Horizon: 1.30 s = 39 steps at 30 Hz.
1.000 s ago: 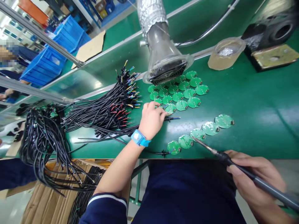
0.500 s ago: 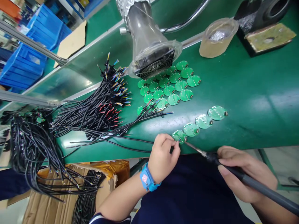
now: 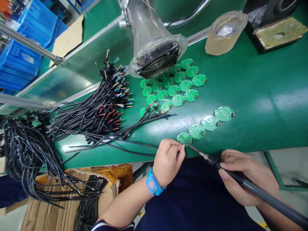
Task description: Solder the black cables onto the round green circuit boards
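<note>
My left hand, with a blue wrist strap, is pinched shut on a thin black wire at the near edge of the green table. Its fingertips touch the nearest round green circuit board. My right hand grips a soldering iron whose tip rests at that same board. Three more boards run in a row up to the right, ending at the farthest board. A cluster of several round boards lies under the extractor.
A fume extractor hood hangs over the board cluster. A bundle of black wires with coloured ends spreads on the left, and more cables hang over a cardboard box. A clear tub and blue crates stand at the back.
My left hand left the board cluster and came down to the nearest board in the row with a wire. The soldering iron tip moved left to that board.
</note>
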Each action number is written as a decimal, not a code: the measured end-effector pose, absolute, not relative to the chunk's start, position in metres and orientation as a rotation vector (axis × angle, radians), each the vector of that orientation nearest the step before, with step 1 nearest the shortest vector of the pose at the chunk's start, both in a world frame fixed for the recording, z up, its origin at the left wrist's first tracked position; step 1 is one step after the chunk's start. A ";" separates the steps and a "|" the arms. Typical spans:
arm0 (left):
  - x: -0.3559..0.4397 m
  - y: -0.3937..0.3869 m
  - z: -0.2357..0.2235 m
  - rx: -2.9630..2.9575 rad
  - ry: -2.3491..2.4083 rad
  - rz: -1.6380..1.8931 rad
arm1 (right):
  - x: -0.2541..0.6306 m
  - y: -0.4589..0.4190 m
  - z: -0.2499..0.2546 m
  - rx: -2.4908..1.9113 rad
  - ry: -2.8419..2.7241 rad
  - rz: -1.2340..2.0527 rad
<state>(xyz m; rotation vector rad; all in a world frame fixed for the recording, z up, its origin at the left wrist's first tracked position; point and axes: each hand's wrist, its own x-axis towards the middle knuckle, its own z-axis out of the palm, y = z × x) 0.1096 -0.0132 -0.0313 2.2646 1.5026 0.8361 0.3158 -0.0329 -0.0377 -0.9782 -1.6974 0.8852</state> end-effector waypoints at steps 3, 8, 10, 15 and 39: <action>0.109 -0.014 -0.033 2.299 1.503 0.824 | 0.314 -0.034 -0.036 -0.967 -1.775 0.797; 0.110 -0.014 -0.032 2.300 1.515 0.790 | 0.316 -0.038 -0.035 -0.944 -1.754 0.709; 0.110 -0.014 -0.032 2.296 1.521 0.789 | 0.318 -0.038 -0.034 -0.947 -1.751 0.737; 0.113 -0.013 -0.032 2.294 1.551 0.769 | 0.314 -0.031 -0.032 -0.961 -1.750 0.754; 0.120 -0.011 -0.030 2.223 1.656 0.730 | 0.315 -0.037 -0.035 -1.003 -1.786 0.800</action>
